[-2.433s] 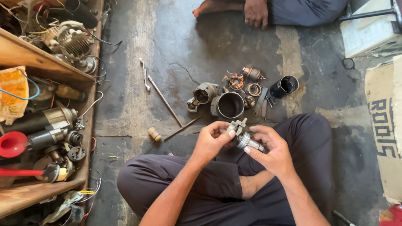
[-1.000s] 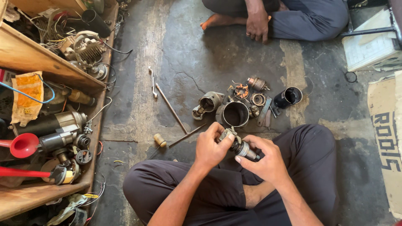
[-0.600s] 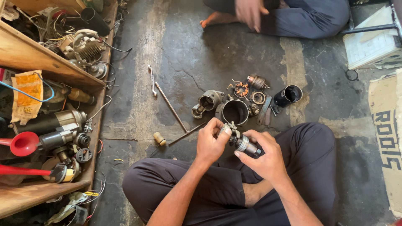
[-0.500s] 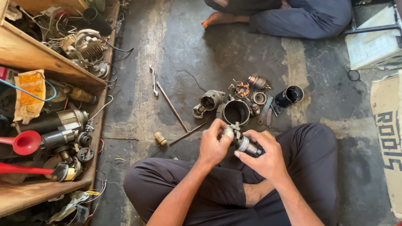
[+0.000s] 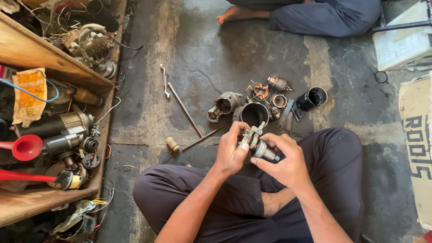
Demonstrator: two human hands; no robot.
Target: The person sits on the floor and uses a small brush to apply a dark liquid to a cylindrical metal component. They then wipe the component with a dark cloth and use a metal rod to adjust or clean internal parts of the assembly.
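The person is sitting cross-legged on the concrete floor point(image 5: 198, 54), and both hands are meeting just above the lap. The left hand point(image 5: 230, 152) is curling its fingers around the pale bracket end of a small motor part point(image 5: 257, 145), with the thumb pressing along its side. The right hand point(image 5: 285, 161) is gripping the dark cylindrical end of the same part from below and behind, so the piece is being held between the two hands, clear of the floor and tilted, over the person's knees.

Just beyond the hands, a dark open cylinder housing point(image 5: 253, 114) is standing on the floor, and a grey cast end piece point(image 5: 223, 105) is lying beside it to the left. A black cup-shaped casing point(image 5: 312, 98) is lying on its side to the right, with small rings, a copper-wound piece point(image 5: 260, 91) and other loose bits scattered between them. To the left, a long thin rod point(image 5: 184, 109) is lying at a slant, and a wooden-handled tool point(image 5: 191, 144) is resting near it.

Along the left edge, a wooden shelf point(image 5: 49, 60) is holding motors, wires and a red funnel point(image 5: 24, 147). At the far top, another person's bare foot point(image 5: 234, 14) and dark trouser leg are showing.
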